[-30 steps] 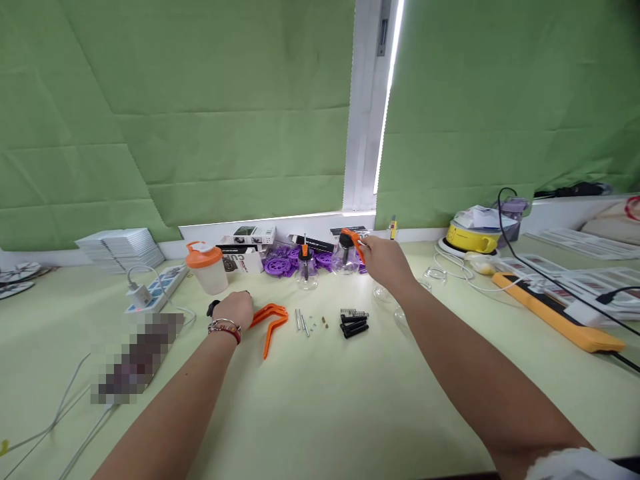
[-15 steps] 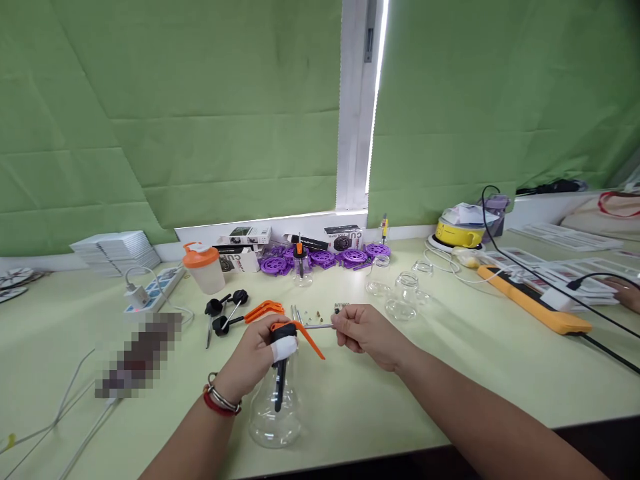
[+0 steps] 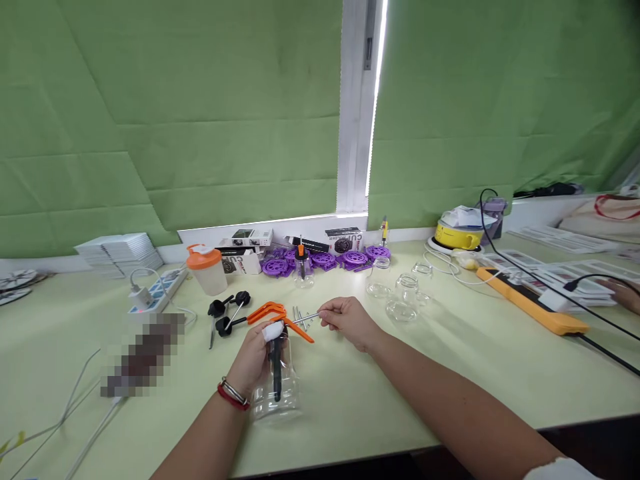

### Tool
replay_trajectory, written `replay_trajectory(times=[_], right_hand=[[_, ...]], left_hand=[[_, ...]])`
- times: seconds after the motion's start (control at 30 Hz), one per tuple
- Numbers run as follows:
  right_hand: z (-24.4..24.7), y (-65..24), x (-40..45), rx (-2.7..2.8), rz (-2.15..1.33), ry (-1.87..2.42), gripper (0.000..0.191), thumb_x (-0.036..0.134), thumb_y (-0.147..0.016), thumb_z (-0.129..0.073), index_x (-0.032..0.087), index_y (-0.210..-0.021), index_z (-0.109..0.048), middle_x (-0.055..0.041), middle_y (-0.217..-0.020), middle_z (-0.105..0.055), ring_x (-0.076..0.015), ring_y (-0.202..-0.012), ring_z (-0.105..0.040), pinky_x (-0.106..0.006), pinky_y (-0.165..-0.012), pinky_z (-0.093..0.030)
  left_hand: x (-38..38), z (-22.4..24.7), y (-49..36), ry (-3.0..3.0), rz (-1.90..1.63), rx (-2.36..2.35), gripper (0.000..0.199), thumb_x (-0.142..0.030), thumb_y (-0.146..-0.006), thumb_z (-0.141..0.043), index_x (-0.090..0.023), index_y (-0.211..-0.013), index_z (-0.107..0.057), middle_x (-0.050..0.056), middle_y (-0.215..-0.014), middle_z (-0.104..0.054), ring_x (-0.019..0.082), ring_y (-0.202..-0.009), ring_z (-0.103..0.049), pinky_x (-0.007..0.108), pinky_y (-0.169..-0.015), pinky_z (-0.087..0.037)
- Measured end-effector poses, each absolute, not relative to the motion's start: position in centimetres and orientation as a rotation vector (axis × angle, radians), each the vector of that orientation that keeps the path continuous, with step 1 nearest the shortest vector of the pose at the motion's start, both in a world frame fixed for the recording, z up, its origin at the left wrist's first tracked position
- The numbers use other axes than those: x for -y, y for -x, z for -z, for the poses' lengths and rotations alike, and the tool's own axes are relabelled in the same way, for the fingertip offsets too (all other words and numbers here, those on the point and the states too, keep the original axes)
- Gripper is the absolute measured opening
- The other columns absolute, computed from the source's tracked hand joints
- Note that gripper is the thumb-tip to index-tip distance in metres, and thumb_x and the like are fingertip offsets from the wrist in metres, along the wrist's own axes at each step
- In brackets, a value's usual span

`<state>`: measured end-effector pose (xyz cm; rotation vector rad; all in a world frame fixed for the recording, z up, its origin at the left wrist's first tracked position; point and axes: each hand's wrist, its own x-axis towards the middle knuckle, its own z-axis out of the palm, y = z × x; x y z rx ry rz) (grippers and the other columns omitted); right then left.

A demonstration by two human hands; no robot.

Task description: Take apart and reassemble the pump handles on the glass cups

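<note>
While the left hand grips the flask near its neck at seven o'clock in view, the right hand, at the flask's two o'clock, pinches a rod beside the lever, apparently for fitting, the next move seemingly requiring straight alignment.

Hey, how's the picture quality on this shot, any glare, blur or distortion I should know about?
Head view: the window gap is blown out to white; the clear bottle in the left hand looks smeared at its base, with pale highlights; the object beside the power strip is pixelated beyond recognition; the wide lens seems to stretch the forearms.
</note>
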<state>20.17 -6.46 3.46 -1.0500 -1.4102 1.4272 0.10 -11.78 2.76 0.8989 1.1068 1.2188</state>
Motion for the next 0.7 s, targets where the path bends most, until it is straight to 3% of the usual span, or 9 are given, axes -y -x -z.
replay_trajectory(times=[0.1, 0.17, 0.3, 0.47, 0.57, 0.7], right_hand=[[-3.0, -20.3, 5.9, 1.429, -1.551, 1.056, 0.028, 0.041, -0.069, -0.069, 0.014, -0.074, -0.062, -0.0016, -0.061, -0.064, -0.0074, -0.045, -0.047, -0.021, -0.043, -0.035], [-2.8, -20.2, 5.7, 1.425, -1.579, 1.110, 0.032, 0.045, -0.075, -0.064, 0.014, -0.068, -0.059, -0.0008, -0.053, -0.060, -0.0060, -0.038, -0.042, -0.021, -0.038, -0.029], [-2.7, -19.8, 5.5, 1.373, -1.539, 1.064, 0.020, 0.030, -0.071, -0.071, 0.015, -0.073, -0.058, 0.0013, -0.057, -0.062, -0.0046, -0.042, -0.043, -0.018, -0.040, -0.031], [-2.5, -19.6, 5.2, 1.321, -1.550, 1.155, 0.022, 0.032, -0.075, -0.065, 0.015, -0.066, -0.054, 0.0024, -0.049, -0.056, -0.0038, -0.036, -0.035, -0.018, -0.035, -0.023], [-2.1, -19.8, 4.9, 1.303, -1.557, 1.102, 0.018, 0.025, -0.068, -0.071, 0.015, -0.072, -0.057, 0.0034, -0.054, -0.057, -0.0040, -0.039, -0.039, -0.017, -0.036, -0.026], [-1.7, -20.0, 4.6, 1.307, -1.583, 1.169, 0.021, 0.031, -0.074, -0.066, 0.014, -0.067, -0.056, 0.0017, -0.053, -0.057, -0.0042, -0.037, -0.037, -0.018, -0.033, -0.025]], left_hand=[[11.5, -2.7, 0.0, -0.888, -1.217, -1.134, 0.030, -0.041, -0.063, -0.070, -0.015, -0.069, -0.055, -0.001, -0.052, -0.054, 0.012, -0.040, -0.047, 0.025, -0.036, -0.040], [11.4, -2.6, 0.0, -0.893, -1.211, -1.155, 0.030, -0.041, -0.063, -0.069, -0.015, -0.070, -0.056, -0.001, -0.053, -0.055, 0.012, -0.040, -0.047, 0.025, -0.035, -0.040], [11.3, -2.4, 0.1, -0.882, -1.182, -1.152, 0.029, -0.042, -0.066, -0.067, -0.016, -0.070, -0.054, -0.002, -0.053, -0.054, 0.012, -0.040, -0.048, 0.025, -0.036, -0.040], [11.0, -2.5, 0.2, -0.851, -1.191, -1.194, 0.030, -0.040, -0.063, -0.069, -0.017, -0.072, -0.054, -0.003, -0.052, -0.052, 0.012, -0.038, -0.047, 0.026, -0.035, -0.041], [10.9, -2.6, 0.2, -0.859, -1.187, -1.200, 0.030, -0.039, -0.061, -0.070, -0.016, -0.074, -0.055, -0.004, -0.052, -0.051, 0.012, -0.038, -0.047, 0.026, -0.035, -0.041], [10.6, -2.4, 0.2, -0.871, -1.177, -1.165, 0.030, -0.039, -0.062, -0.070, -0.016, -0.073, -0.055, -0.004, -0.053, -0.051, 0.012, -0.039, -0.047, 0.026, -0.035, -0.041]])
